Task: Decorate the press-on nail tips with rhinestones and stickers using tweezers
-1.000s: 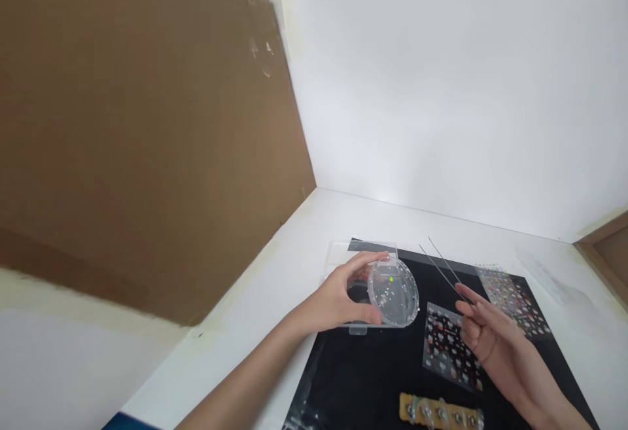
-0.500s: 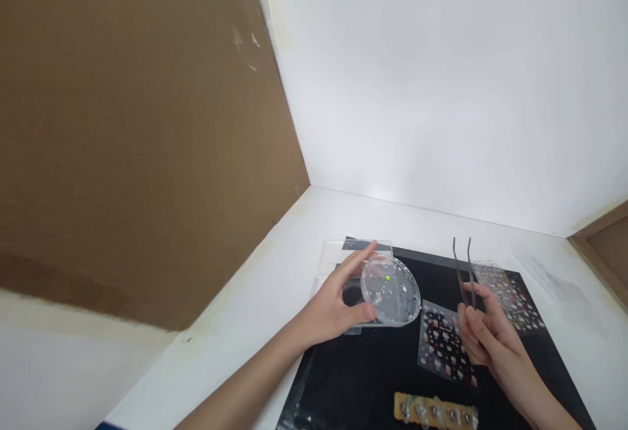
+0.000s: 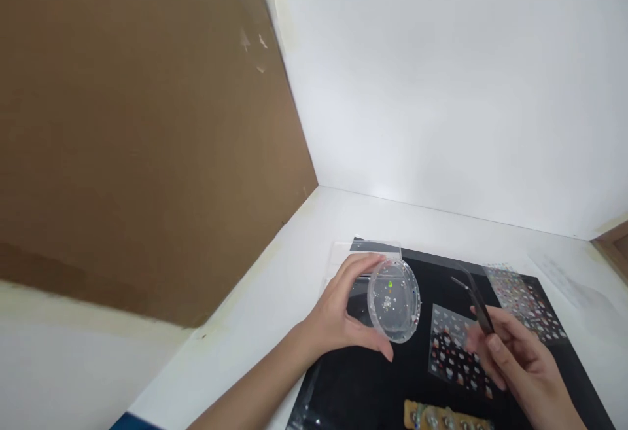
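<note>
My left hand (image 3: 343, 315) grips a round clear plastic case (image 3: 394, 299) between thumb and fingers and holds it tilted above the black mat (image 3: 373, 377). Tiny beads and one green speck show inside the case. My right hand (image 3: 523, 364) is closed on metal tweezers (image 3: 473, 299), whose tips point up and left toward the case. Under the right hand lies a sticker sheet (image 3: 454, 351) with small patterned pieces.
A clear rectangular box (image 3: 366, 253) lies behind the round case. A second sticker sheet (image 3: 524, 299) sits at the mat's right. A tan card with small metal pieces (image 3: 441, 417) lies at the bottom edge. Brown cardboard (image 3: 137, 129) walls off the left; a white wall stands behind.
The left hand has lifted and tilted the round case more upright. The tweezers have swung from pointing up to pointing left toward the case, and the right hand has dropped a little.
</note>
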`<state>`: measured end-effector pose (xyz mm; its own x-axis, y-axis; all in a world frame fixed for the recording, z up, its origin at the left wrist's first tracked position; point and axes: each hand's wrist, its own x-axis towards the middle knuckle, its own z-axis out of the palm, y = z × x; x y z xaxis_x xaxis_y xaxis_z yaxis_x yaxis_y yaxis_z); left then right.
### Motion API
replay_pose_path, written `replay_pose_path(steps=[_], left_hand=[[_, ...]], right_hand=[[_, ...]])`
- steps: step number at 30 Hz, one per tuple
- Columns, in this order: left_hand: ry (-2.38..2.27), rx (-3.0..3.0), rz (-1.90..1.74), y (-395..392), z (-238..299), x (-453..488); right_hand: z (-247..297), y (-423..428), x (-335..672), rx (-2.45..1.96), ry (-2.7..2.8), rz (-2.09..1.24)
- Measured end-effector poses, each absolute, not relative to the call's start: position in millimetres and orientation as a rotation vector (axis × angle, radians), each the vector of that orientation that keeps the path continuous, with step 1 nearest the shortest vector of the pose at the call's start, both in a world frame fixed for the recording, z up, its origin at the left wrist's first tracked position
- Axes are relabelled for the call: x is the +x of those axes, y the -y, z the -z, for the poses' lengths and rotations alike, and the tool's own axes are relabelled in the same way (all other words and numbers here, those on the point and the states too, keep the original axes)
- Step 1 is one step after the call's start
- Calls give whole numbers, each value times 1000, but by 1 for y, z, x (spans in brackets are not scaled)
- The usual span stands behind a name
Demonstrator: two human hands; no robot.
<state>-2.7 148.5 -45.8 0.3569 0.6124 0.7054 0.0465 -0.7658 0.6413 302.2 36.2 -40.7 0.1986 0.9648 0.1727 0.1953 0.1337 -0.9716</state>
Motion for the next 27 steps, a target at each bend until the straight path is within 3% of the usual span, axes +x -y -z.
replay_pose_path(steps=[7,27], left_hand=[[-533,2313,-1352,-147,45,-5],[-497,2542,-1267,-147,48,1]], right_hand=[[5,-48,285,-1149,1844,-18],[15,-48,275,-1156,1818,4]])
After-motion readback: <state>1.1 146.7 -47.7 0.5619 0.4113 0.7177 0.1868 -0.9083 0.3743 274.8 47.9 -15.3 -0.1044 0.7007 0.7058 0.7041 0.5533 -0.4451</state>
